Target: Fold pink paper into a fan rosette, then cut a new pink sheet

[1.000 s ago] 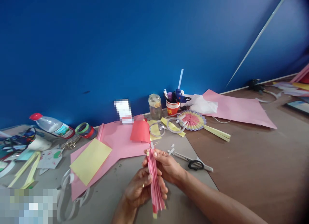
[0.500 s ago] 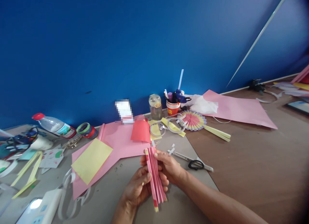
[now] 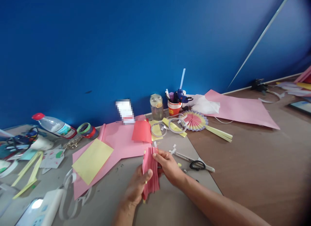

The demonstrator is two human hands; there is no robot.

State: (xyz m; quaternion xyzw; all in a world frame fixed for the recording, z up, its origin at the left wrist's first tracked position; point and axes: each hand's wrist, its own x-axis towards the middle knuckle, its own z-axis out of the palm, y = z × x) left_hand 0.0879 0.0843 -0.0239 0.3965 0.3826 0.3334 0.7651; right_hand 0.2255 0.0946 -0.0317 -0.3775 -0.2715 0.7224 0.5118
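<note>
Between the two hands, above the grey desk (image 3: 104,196), is a bundle of narrow pink paper pleats (image 3: 152,184), yellow at its left corners. The left hand (image 3: 136,186) grips its lower left side, thumb across the folds; the right hand (image 3: 168,166) pinches its upper right edge. Beyond both hands, a curved red paper piece (image 3: 141,131) overlaps a flat pink paper sheet (image 3: 118,140).

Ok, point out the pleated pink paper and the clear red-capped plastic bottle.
Pleated pink paper (image 3: 153,171): head view, middle of its folds.
Clear red-capped plastic bottle (image 3: 54,126): head view, transparent side beside the label.
</note>
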